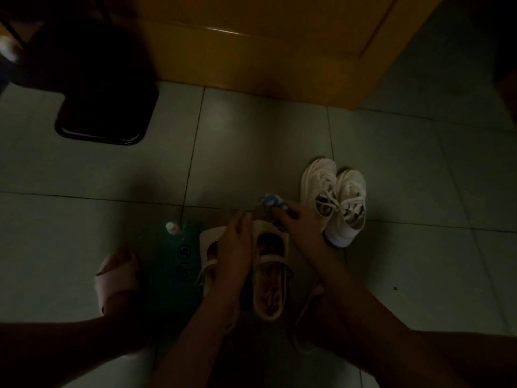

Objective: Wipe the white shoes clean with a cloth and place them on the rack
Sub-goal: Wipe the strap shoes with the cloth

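Two white strap shoes lie side by side on the dim tiled floor in front of me. My left hand (236, 247) rests on the left strap shoe (207, 242), fingers around its toe end. My right hand (298, 222) presses a blue-and-white cloth (270, 201) against the toe of the right strap shoe (270, 278). A pair of white lace-up sneakers (334, 200) stands just right of my right hand, toes pointing away. The light is very low, so dirt on the shoes cannot be made out.
A small white-capped bottle (172, 228) stands on a dark green mat (173, 270) at the left. My left foot in a pale slipper (117, 278) is beside it. A dark stool base (103, 119) sits at far left, a wooden door (265, 46) ahead.
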Demonstrator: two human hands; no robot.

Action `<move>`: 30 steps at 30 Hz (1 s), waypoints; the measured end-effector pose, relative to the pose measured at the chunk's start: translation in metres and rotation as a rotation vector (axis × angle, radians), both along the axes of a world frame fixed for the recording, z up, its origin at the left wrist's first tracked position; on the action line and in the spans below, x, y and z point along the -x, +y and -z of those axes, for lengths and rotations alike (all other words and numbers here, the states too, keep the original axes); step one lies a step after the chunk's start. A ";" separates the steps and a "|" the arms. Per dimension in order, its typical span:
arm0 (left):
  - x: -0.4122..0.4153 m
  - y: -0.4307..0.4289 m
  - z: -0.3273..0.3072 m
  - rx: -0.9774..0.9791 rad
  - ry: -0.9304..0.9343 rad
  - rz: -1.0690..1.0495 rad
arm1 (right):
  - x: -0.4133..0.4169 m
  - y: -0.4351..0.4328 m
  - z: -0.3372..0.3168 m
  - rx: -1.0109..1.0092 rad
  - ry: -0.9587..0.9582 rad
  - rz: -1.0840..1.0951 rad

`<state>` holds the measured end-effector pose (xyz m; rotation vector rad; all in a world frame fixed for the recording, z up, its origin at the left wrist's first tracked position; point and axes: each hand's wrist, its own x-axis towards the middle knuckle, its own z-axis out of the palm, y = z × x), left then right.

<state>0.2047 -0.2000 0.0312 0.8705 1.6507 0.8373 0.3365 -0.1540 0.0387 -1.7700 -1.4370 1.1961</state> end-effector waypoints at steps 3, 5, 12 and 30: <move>0.009 0.021 -0.004 0.080 -0.352 -0.083 | 0.028 -0.006 -0.001 0.108 0.051 -0.139; 0.015 0.032 -0.005 0.147 -0.352 -0.077 | 0.037 -0.010 0.005 0.151 0.094 -0.222; 0.028 0.046 0.010 0.033 -0.107 -0.101 | 0.021 -0.033 0.021 0.405 -0.106 -0.054; -0.010 0.074 0.043 -0.213 0.227 0.571 | 0.001 -0.065 0.045 0.229 -0.043 0.074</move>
